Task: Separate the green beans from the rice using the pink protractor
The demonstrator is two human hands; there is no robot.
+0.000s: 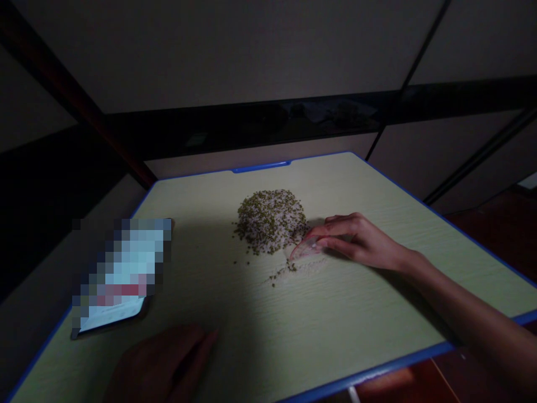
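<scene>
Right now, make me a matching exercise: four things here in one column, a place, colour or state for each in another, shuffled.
1. Phone
2. Pile of grains
3. Right hand
4. Left hand

A. In deep shadow
B. Pinching a clear piece
C. Screen lit
D. Green and pale, near the table's middle

Pairs: 1-C, 2-D, 3-B, 4-A

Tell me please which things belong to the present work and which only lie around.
Seemingly used:
heap of green and pale grains
clear, reddish plastic piece in right hand
pale table with blue edge

Seemingly just lying about:
flat dark phone, screen lit
</scene>
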